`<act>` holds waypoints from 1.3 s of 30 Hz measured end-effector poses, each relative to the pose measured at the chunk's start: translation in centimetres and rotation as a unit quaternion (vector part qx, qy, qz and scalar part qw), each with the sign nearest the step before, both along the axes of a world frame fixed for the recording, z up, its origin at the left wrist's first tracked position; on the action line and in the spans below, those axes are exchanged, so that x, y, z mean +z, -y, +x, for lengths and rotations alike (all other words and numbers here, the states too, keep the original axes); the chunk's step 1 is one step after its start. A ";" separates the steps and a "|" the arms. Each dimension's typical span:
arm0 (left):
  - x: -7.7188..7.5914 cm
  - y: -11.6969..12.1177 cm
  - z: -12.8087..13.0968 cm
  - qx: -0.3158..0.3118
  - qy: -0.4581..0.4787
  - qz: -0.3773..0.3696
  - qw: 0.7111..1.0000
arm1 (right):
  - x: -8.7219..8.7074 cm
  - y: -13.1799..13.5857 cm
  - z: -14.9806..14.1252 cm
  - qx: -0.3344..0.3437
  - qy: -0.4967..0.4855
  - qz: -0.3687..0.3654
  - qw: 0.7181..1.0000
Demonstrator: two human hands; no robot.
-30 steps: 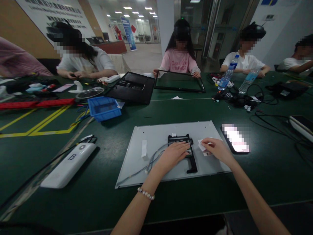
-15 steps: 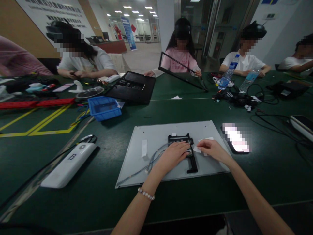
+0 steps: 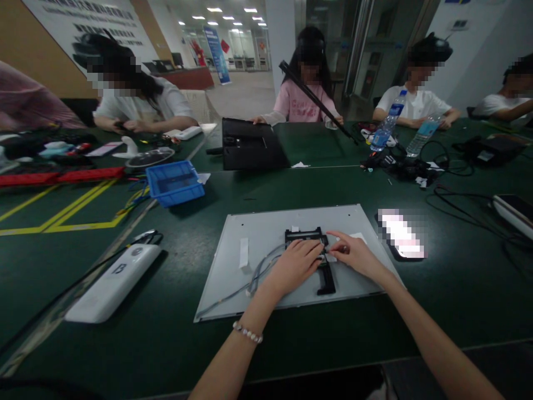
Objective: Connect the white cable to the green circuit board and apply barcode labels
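A light grey flat panel (image 3: 262, 226) lies in front of me. On it rests a black plastic bracket (image 3: 327, 281) with grey cables (image 3: 259, 272) running off to the lower left. My left hand (image 3: 293, 268), a beaded bracelet at its wrist, lies flat across the bracket's middle, fingers stretched and hiding part of it. Close by on the right, my right hand (image 3: 355, 256) pinches a small white piece of tape (image 3: 331, 258) at the bracket's edge. Another white piece (image 3: 358, 238) shows behind that hand, and a white strip (image 3: 244, 253) sits left on the panel.
A phone (image 3: 402, 236) lies right of the panel, a white power bank (image 3: 114, 283) left. Beyond are a blue bin (image 3: 175, 184), bottles (image 3: 389, 121) and cables. Across the table, a person (image 3: 306, 103) holds a black frame (image 3: 318, 103) and a black casing (image 3: 254, 147).
My right hand has shifted slightly left, bringing the white tape to the bracket's edge. My left hand stays put. Across the table, the person has turned the black frame and the casing.
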State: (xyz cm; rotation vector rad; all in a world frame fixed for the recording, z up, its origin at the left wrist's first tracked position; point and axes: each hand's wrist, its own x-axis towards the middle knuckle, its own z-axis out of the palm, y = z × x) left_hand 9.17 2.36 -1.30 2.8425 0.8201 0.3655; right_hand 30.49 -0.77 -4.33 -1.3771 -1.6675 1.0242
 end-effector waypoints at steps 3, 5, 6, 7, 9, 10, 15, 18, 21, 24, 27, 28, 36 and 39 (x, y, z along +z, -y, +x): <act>0.4 0.2 0.0 -0.014 -0.015 0.019 1.000 | 0.0 0.1 -0.2 -0.011 0.007 0.017 1.000; 0.7 0.4 0.0 -0.027 -0.028 0.027 0.999 | -0.1 0.2 -0.2 -0.016 0.010 0.025 1.000; 0.7 0.5 0.0 -0.034 -0.033 0.028 0.999 | -0.2 0.2 -0.2 -0.020 0.012 0.028 0.999; 0.8 0.6 0.0 -0.038 -0.034 0.028 0.998 | -0.3 0.2 -0.1 -0.023 0.014 0.030 0.999; 0.8 0.8 0.1 -0.042 -0.032 0.025 0.998 | -0.4 0.1 -0.1 -0.029 0.016 0.030 0.999; 0.8 0.9 0.2 -0.040 -0.031 0.024 0.998 | -0.5 0.1 -0.1 -0.031 0.015 0.029 0.999; 0.7 1.0 0.3 -0.037 -0.034 0.022 0.999 | -0.5 0.0 -0.4 -0.039 0.023 0.035 0.998; 0.5 1.0 0.3 -0.038 -0.025 0.023 0.999 | -0.4 0.2 -0.5 -0.041 0.057 0.056 0.996; 0.4 0.9 0.2 -0.040 -0.023 0.029 0.998 | -0.1 0.7 -0.5 -0.054 0.117 0.107 0.986; 0.2 0.8 0.2 -0.041 -0.022 0.037 0.998 | 0.0 1.1 -0.5 -0.038 0.154 0.145 0.977; 0.2 0.8 0.3 -0.040 -0.021 0.040 0.998 | 0.0 1.3 -0.5 -0.012 0.165 0.144 0.976; 0.2 0.9 0.3 -0.039 -0.021 0.039 0.998 | 0.0 1.4 -0.5 -0.010 0.167 0.142 0.976; 1.3 0.6 0.0 -0.005 0.028 0.012 1.000 | 0.3 1.7 0.1 -0.075 0.146 0.162 0.973; 2.3 -0.7 -1.5 0.074 0.075 0.009 0.994 | 0.2 2.0 0.6 -0.093 0.153 0.172 0.969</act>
